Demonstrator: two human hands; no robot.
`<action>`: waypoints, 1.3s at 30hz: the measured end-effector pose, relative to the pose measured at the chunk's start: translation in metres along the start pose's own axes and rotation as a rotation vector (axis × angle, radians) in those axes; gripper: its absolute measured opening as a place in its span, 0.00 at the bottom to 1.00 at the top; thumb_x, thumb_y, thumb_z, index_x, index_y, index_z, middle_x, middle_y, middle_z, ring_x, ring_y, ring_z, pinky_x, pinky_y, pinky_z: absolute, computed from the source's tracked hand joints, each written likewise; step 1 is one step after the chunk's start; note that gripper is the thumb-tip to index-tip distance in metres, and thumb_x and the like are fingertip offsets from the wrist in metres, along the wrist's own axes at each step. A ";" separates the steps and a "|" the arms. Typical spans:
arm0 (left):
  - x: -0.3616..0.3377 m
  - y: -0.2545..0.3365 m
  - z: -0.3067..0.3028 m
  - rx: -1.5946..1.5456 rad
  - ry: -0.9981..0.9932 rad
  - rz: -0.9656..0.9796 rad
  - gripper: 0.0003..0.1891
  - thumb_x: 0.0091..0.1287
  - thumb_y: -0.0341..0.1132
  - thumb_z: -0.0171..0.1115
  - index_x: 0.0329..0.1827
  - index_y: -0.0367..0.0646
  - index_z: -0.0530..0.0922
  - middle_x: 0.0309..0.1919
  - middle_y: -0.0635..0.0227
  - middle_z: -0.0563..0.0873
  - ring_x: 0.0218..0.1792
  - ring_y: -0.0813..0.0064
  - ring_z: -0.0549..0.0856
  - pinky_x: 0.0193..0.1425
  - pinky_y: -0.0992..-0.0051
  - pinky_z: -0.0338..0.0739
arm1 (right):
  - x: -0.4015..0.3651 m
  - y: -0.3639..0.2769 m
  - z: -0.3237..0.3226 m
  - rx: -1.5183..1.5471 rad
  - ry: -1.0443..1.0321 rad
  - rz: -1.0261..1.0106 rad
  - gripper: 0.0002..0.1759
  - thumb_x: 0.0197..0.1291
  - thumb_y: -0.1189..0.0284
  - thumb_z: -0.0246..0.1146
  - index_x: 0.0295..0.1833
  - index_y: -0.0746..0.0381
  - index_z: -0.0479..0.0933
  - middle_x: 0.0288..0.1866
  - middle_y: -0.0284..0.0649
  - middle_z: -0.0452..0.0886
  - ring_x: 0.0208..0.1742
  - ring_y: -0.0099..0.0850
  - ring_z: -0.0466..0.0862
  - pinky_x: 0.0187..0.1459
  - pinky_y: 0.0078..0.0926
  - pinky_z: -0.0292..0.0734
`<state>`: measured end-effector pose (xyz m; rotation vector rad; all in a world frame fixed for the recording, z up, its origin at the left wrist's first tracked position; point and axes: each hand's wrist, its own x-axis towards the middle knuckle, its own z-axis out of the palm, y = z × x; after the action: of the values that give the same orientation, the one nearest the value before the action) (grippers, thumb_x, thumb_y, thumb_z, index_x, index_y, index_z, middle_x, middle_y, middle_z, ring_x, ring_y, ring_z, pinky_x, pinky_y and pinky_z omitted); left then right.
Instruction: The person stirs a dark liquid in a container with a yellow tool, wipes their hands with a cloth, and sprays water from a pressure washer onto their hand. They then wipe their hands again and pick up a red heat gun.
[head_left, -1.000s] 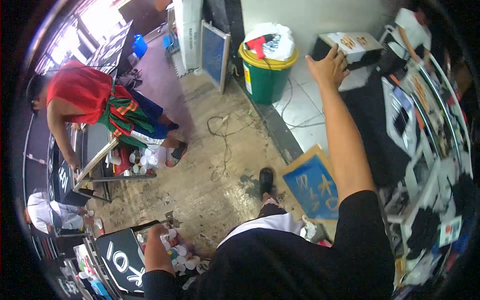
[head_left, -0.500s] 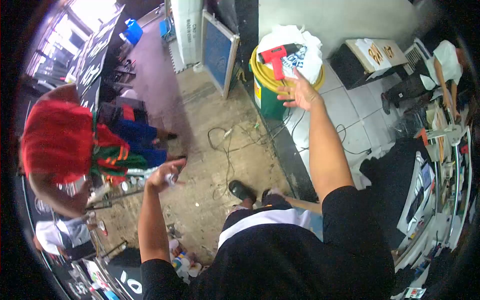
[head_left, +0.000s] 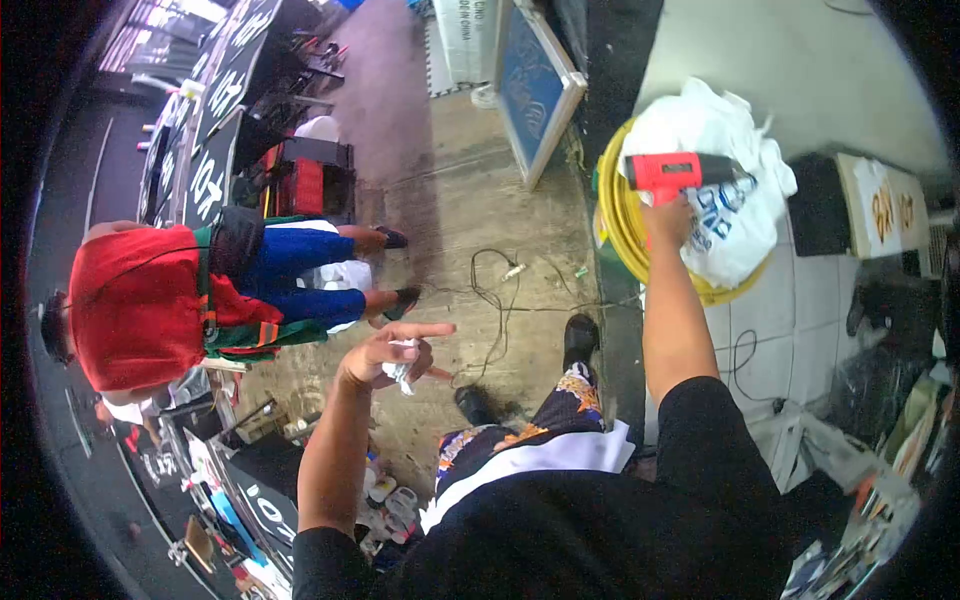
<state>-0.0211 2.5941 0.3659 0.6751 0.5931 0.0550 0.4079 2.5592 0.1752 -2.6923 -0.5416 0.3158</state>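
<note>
My right hand [head_left: 670, 222] is wrapped around the handle of a red heat gun [head_left: 662, 172] with a dark barrel. The gun lies over a white plastic bag [head_left: 755, 135] with blue print, on top of a yellow-rimmed bin [head_left: 622, 225]. Lower and to the left, my left hand [head_left: 385, 355] hangs in the air over the floor. Its curled fingers hold a small crumpled white wad [head_left: 400, 372], while the index finger and thumb stick out.
A person in a red top [head_left: 145, 305] stands on the left beside black printed panels [head_left: 212, 180]. A framed screen [head_left: 535, 95] leans at the back. Cables [head_left: 490, 290] trail across the floor near my feet. Bottles [head_left: 395, 510] lie below my left arm.
My right hand, open before, has closed on the heat gun's handle. The view has swung right and nearer the bin. My left hand still holds the white wad.
</note>
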 end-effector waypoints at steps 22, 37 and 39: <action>-0.148 -0.060 0.004 0.358 -0.169 0.019 0.28 0.57 0.31 0.54 0.63 0.31 0.66 0.16 0.75 0.72 0.21 0.82 0.74 0.57 0.60 0.70 | -0.337 0.016 -0.087 0.680 0.162 -0.834 0.25 0.36 0.69 0.71 0.41 0.64 0.70 0.33 0.48 0.72 0.38 0.49 0.74 0.37 0.42 0.69; -0.386 -0.201 -0.011 0.513 -0.063 0.131 0.25 0.56 0.30 0.53 0.59 0.36 0.70 0.23 0.75 0.75 0.29 0.81 0.78 0.48 0.74 0.77 | -0.604 0.108 -0.088 0.488 -0.028 -0.397 0.24 0.54 0.58 0.62 0.50 0.65 0.75 0.53 0.50 0.77 0.55 0.43 0.76 0.53 0.36 0.70; -0.417 -0.230 -0.018 0.512 -0.023 0.161 0.24 0.56 0.29 0.53 0.60 0.38 0.71 0.27 0.75 0.76 0.30 0.81 0.77 0.46 0.75 0.77 | -0.618 0.110 -0.090 0.424 -0.055 -0.461 0.27 0.53 0.53 0.62 0.47 0.66 0.76 0.48 0.51 0.79 0.51 0.44 0.78 0.52 0.35 0.70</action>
<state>-0.4105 2.3256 0.4243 1.2183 0.5324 0.0456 -0.0873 2.1825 0.3007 -2.0865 -0.9667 0.3298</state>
